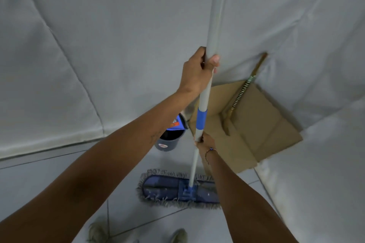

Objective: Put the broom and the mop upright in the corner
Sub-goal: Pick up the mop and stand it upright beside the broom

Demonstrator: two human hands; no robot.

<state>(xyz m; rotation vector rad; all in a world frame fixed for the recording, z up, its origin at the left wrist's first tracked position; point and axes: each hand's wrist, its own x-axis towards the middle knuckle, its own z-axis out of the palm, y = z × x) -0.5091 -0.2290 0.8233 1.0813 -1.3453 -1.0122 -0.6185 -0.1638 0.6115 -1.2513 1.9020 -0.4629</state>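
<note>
The dark bucket (171,137) beside the lower grip carries a round label on its side and a blue and orange label on its rim, but the writing on both is too small and blurred to read. No other lettering can be made out.

Both hands hold the mop (201,104) by its pale grey handle. The left hand (197,71) is wrapped fully round the pole, fingers closed, the thumb tip showing on the right side of the shaft. Well below it, just under a blue collar on the handle, the right hand (203,141) is also closed round the thinner lower section; a thin bracelet (209,153) sits on that wrist.

The handle runs almost upright, passing above the upper grip and out of the top of the view. Below the lower grip it ends in a blue joint on the flat mop head, a dark blue pad with a grey fringe lying flat on the tiled floor (59,173).

To the right of both grips, the broom (242,94) stands tilted in the corner, its brown handle with a striped section leaning against the white padded wall (98,45), its lower end on a flattened sheet of cardboard (262,124).
</note>
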